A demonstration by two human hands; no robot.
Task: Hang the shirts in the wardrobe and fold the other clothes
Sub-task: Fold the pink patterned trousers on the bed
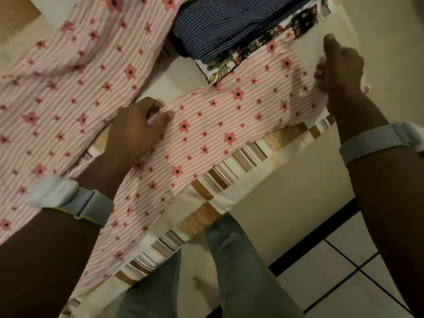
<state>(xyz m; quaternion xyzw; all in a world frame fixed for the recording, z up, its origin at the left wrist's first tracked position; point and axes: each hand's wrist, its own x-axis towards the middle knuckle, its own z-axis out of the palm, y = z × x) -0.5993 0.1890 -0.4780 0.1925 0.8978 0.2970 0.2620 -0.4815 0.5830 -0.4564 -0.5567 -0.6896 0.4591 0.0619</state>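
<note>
From the head view, a bed (231, 198) covered in a cream sheet with a brown-and-tan striped border fills most of the scene. Beside it, toward the lower right, lies a pale tiled floor (344, 267) with dark grout lines, and the person's legs in grey-green trousers (231, 260) stand against the bed edge.

A pink striped garment with red flowers (206, 125) lies spread across the bed, running from the far left down over the striped border. Beyond it, farther from the bed edge, sits a folded navy pinstriped cloth (220, 31) stacked on a patterned print cloth (252, 51).

The left hand (135, 127) rests on the bed with its grip clenched on a bunch of the flowered fabric, fingers curled round it. The right hand (339, 70) is raised off the bed, pinching the garment's far edge in a closed grip, thumb up. Both wrists wear grey bands.
</note>
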